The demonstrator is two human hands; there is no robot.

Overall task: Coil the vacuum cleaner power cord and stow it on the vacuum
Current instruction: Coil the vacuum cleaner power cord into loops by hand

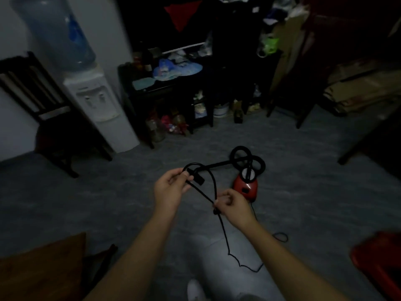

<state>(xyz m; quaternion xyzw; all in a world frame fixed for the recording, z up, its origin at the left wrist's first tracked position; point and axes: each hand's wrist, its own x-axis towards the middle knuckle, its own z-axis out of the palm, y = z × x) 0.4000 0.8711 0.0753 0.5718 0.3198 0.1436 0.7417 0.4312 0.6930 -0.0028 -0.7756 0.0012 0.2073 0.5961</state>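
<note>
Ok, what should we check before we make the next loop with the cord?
1. Left hand grips one end of the cord: ok.
2. Right hand pinches the cord further along: ok.
3. A loop arcs between the two hands: ok.
4. Slack on the floor is free of knots: cannot tell, too dark.
5. Vacuum is close, just beyond the hands: ok.
6. Cord stowed on the vacuum: not ok, not yet done.
</note>
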